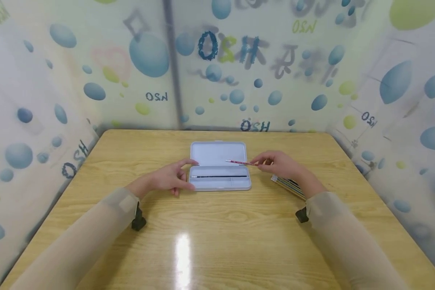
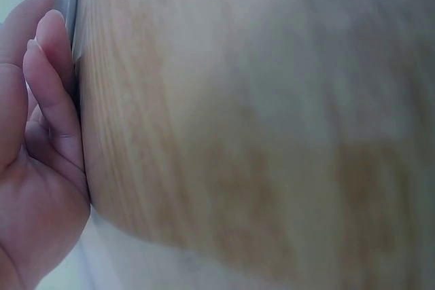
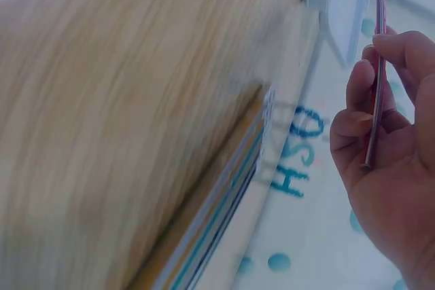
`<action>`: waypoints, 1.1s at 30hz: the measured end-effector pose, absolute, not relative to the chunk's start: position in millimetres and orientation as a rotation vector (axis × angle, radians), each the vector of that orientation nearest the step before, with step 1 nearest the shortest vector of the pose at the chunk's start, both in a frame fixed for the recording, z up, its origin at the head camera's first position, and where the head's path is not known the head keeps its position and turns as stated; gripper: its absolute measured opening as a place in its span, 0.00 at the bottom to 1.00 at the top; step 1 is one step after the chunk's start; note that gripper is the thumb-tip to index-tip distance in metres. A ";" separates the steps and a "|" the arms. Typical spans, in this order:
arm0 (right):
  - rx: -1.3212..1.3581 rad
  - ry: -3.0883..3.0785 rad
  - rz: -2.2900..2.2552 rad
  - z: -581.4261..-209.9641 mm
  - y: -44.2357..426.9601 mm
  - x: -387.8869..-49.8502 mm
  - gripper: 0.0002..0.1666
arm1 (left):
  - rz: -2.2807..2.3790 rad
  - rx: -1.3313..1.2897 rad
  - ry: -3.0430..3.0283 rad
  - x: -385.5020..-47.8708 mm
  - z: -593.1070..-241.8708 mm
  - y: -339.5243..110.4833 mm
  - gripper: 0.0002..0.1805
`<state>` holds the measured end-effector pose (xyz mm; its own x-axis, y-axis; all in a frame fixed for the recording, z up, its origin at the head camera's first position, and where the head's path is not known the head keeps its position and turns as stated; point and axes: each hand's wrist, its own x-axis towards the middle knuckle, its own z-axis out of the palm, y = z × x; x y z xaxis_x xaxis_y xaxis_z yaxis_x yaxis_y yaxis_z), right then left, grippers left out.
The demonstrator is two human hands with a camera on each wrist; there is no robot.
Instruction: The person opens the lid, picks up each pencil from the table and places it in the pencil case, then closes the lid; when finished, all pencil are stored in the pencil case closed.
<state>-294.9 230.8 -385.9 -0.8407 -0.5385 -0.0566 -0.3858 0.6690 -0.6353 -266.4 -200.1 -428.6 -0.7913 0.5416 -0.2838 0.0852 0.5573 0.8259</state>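
Observation:
A pale pencil case [image 1: 217, 186] lies with its lid [image 1: 218, 151] raised at the back. Inside its base rests one dark pencil [image 1: 219, 176]. My left hand [image 1: 171, 176] holds the case's left end, thumb at the front corner and index finger near the hinge; the left wrist view shows this hand [image 2: 44, 127] low against the wood. Over the case's right side, my right hand [image 1: 275, 163] pinches a red pencil [image 1: 239, 162], which points left across the lid. In the right wrist view the pencil [image 3: 378, 93] runs along the fingers of that hand [image 3: 387, 140].
Several pencils [image 1: 288, 186] lie bundled on the wooden table [image 1: 224, 229], under the right wrist and right of the case. Patterned cloth walls [image 1: 217, 96] stand behind and at both sides of the table.

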 end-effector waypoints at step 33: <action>-0.908 2.550 -0.741 -396.0 140.9 -300.6 0.14 | 1.154 0.484 2.276 -269.3 -430.5 -199.3 0.50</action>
